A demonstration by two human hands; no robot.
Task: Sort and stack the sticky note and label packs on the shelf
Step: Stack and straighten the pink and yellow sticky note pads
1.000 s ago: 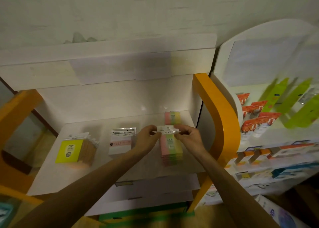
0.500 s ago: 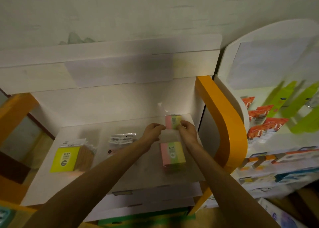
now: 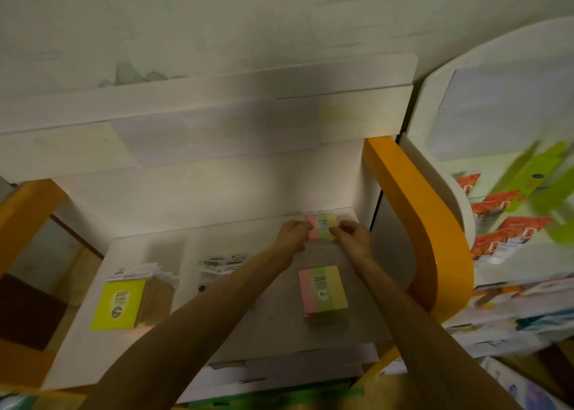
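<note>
Both arms reaching further back than a moment ago, yellow pack (image 3: 119, 304) at shelf (image 3: 93, 347) left, left hand (image 3: 292, 234) and right hand (image 3: 352, 237) pinching rear striped pack (image 3: 323, 226) near back wall, front striped stack (image 3: 322, 291) apart, orange post (image 3: 428, 223) at right.

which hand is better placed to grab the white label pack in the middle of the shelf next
Probably the left. The left hand pinches the pink-green-yellow pack from the side nearer the white label pack; the right hand would have to cross over.
</note>
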